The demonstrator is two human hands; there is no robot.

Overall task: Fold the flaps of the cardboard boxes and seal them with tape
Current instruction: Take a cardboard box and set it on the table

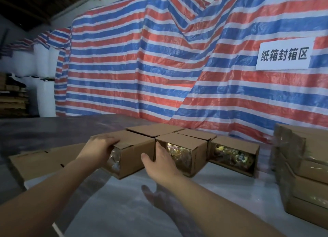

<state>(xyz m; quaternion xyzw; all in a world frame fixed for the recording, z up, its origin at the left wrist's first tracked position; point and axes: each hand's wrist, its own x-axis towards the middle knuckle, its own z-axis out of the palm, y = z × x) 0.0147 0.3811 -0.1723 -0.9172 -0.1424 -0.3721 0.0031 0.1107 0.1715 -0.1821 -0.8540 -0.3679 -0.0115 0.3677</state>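
Observation:
Several small brown cardboard boxes lie on their sides on the table [124,201], open ends facing me with shiny wrapped goods inside. My left hand [99,147] grips the top left corner of the nearest left box [136,153], fingers curled over its edge. My right hand [159,159] reaches between that box and the middle box [182,144], fingers extended into the gap and against the middle box's open end. A third open box [236,155] lies to the right. No tape is in view.
Flat unfolded cardboard [40,164] lies at the left of the table. A stack of boxes [305,165] stands at the right edge. A red, white and blue striped tarp [142,68] with a white sign [284,56] hangs behind.

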